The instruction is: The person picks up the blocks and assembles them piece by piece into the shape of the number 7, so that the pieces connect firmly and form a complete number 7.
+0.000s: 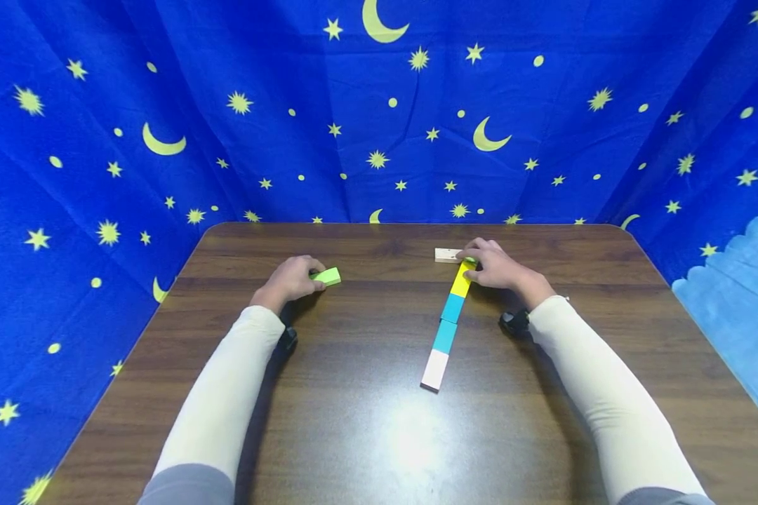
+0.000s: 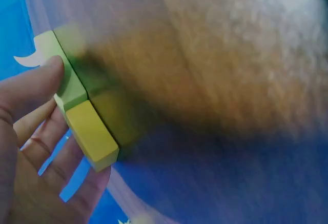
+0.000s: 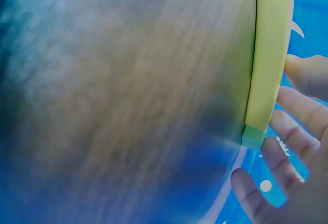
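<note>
- Left hand (image 1: 293, 278): thumb and fingers pinch a lime block (image 1: 330, 276), left of the row and well apart from it.
- Second yellow block (image 2: 94, 134): end to end with the lime block, at the fingers of the same hand.
- Right hand (image 1: 494, 266): fingers bent over the row's far end; grip or mere touch cannot be determined.
- Done, as judged: a slanting row, from the near end a pinkish-white block (image 1: 435, 369), near blue block (image 1: 445, 337), far blue block (image 1: 453, 308), yellow block (image 1: 460, 282) and green end block (image 3: 253, 137).
- Pale wooden block (image 1: 446, 255): crosswise by the far end; contact obscured.
- Outstanding, as judged: the left-hand pair remains unjoined to the row on the tabletop (image 1: 354, 337).
</note>
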Tool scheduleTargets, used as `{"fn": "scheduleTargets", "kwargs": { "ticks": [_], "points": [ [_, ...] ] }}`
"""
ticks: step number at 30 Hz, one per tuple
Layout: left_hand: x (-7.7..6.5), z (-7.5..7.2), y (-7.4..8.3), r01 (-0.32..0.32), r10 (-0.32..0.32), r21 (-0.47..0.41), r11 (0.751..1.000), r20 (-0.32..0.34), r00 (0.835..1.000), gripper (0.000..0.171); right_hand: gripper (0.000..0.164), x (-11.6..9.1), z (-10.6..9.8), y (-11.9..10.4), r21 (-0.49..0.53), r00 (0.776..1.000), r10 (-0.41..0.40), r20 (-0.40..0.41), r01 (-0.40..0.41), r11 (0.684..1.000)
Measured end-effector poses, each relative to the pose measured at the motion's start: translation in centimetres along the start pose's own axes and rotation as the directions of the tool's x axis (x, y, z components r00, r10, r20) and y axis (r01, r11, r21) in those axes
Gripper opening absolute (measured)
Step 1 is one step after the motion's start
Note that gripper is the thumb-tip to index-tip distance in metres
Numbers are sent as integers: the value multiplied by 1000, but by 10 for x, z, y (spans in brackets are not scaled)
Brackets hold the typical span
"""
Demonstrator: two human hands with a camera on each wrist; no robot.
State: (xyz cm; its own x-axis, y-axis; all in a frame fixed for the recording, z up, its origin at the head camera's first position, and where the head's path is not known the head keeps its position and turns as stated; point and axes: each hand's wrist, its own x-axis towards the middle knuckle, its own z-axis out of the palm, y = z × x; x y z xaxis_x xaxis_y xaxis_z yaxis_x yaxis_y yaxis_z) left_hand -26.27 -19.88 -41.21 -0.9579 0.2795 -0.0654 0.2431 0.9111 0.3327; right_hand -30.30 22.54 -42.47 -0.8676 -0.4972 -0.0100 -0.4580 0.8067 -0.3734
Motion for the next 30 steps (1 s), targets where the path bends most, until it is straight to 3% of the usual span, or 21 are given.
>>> {"fn": "scheduleTargets", "kwargs": {
  "ticks": [16,24,30],
  "points": [
    [8,0,-4,68,-64,-117,991,37,997,36,45,1,2,-1,1,1000,3,8,-3,1000],
    [20,9,18,107,-109,-93,990,-12,994,39,45,1,0,-4,-19,1000,-9,-13,9,1000],
    [34,19,48,149,-151,-75,986,-23,988,39,45,-1,1,-4,-37,1000,-8,-8,7,999]
  ]
}}
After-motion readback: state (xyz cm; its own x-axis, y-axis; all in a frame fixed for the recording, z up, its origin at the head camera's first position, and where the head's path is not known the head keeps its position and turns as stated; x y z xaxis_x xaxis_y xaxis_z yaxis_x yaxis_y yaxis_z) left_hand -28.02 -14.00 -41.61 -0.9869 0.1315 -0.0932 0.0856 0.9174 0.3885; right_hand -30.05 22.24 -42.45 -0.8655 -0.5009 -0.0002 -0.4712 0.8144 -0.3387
